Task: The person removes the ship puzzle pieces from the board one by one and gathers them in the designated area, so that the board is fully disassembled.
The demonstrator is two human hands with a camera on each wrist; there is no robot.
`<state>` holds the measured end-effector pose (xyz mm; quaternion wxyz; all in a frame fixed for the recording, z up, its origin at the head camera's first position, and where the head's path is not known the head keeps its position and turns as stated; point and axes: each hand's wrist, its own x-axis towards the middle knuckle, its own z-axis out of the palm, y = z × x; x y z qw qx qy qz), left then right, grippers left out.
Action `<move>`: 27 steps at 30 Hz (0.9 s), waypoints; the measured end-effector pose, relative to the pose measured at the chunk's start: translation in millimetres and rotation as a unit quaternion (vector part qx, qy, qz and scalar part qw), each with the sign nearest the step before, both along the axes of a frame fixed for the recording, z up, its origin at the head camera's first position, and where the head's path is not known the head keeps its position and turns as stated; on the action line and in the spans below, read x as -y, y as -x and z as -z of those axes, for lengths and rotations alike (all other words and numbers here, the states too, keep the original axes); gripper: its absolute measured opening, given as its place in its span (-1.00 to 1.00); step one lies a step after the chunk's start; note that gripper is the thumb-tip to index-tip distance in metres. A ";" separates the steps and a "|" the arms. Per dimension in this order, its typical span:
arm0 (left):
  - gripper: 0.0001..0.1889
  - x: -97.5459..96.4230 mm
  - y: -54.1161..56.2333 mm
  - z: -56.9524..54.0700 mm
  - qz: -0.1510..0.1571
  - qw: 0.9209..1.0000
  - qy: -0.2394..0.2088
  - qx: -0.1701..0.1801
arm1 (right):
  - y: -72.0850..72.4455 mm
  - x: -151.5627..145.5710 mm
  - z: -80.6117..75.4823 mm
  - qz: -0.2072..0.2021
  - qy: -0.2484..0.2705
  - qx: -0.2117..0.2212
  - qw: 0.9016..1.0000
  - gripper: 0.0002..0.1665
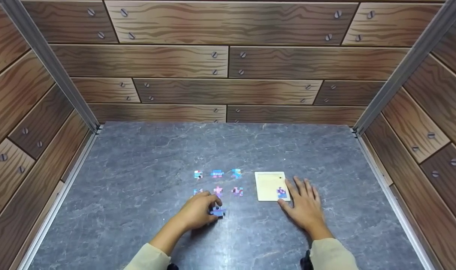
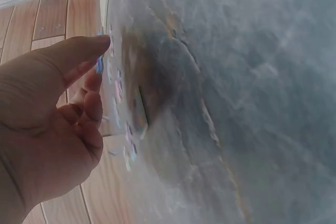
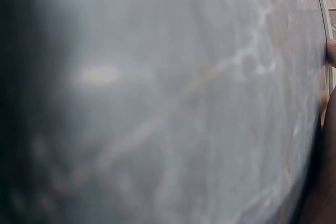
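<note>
My left hand (image 1: 198,210) pinches a blue and purple jigsaw piece (image 1: 218,212) between thumb and fingers, low over the table. The left wrist view shows that hand (image 2: 58,108) with the blue piece (image 2: 99,64) at its fingertips. To the right lies a pale yellow puzzle tray (image 1: 267,187). One purple and blue piece (image 1: 281,192) sits in its lower right corner. My right hand (image 1: 304,206) lies with spread fingers at the tray's right edge, thumb and index touching the rim. Only a sliver of the right hand (image 3: 326,161) shows in the right wrist view.
Loose jigsaw pieces lie in two rows left of the tray; the back row includes a blue and pink piece (image 1: 217,173), the front row a pink one (image 1: 217,191). The left hand partly covers one front-row piece (image 1: 198,191). Wood-patterned walls (image 1: 228,92) enclose the grey table (image 1: 138,150).
</note>
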<state>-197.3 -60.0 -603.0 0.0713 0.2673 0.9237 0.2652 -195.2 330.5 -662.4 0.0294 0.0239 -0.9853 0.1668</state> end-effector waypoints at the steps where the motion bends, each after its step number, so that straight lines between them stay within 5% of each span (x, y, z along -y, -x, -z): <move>1: -0.62 0.6 0.1 0.5 0.000 1.000 -0.001 0.006 | 0.0 -0.3 -0.2 0.001 -0.001 0.000 1.000 0.03; 15: -0.61 -1.3 0.5 7.3 0.007 0.999 0.007 0.034 | 0.2 0.1 1.1 0.000 0.003 -0.001 1.000 0.01; 27: -0.62 0.7 2.5 6.6 0.028 0.999 0.007 0.019 | 0.6 -1.3 1.6 0.000 0.002 0.005 1.000 0.03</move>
